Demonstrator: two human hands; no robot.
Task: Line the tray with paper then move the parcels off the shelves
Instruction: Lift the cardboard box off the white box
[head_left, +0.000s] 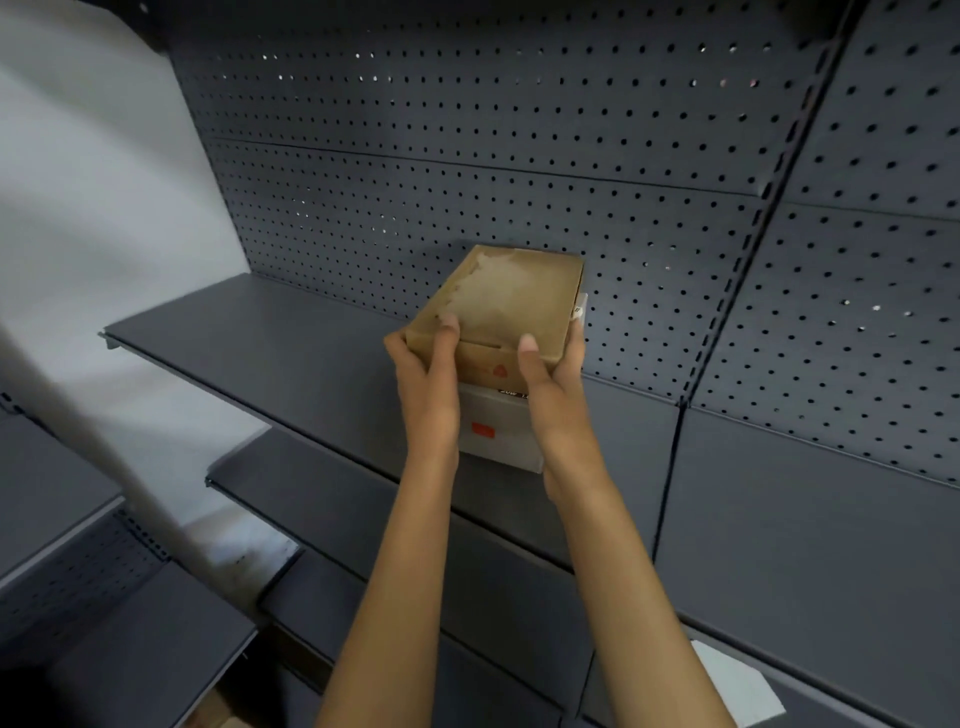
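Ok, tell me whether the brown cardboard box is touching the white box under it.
Touching. The head view shows the brown cardboard box resting directly on the white box, no gap between them, with both hands gripping its near end.

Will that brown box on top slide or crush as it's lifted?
The brown box looks like stiff cardboard, so it will probably hold shape. Both hands, left and right, clamp its sides, so slipping seems unlikely. The white box underneath may shift.
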